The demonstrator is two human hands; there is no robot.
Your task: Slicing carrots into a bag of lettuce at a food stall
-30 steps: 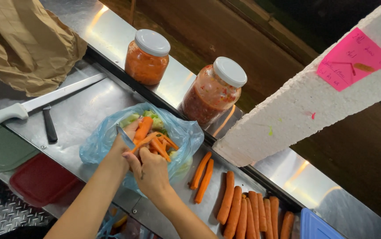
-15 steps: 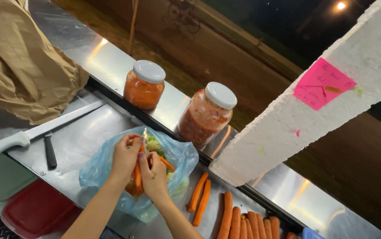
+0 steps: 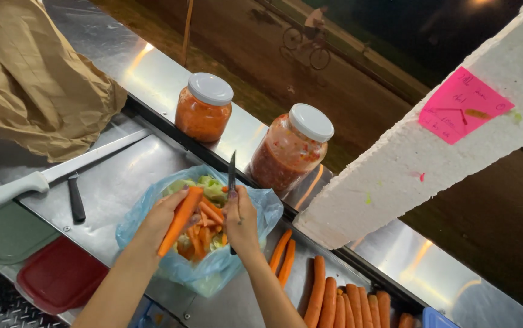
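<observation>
Holding carrot (image 3: 179,220) in left hand (image 3: 165,214).

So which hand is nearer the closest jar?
Right. The right hand holds a knife just below that jar; the left hand, holding a carrot, is farther left.

Bare forearms, no sleeves; left hand (image 3: 167,215), right hand (image 3: 241,222) ungloved.

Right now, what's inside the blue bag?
The blue bag holds orange carrot peelings and pale green vegetable scraps. The left hand, holding a carrot, and the right hand, holding a knife, cover part; the bottom is hidden.
</observation>
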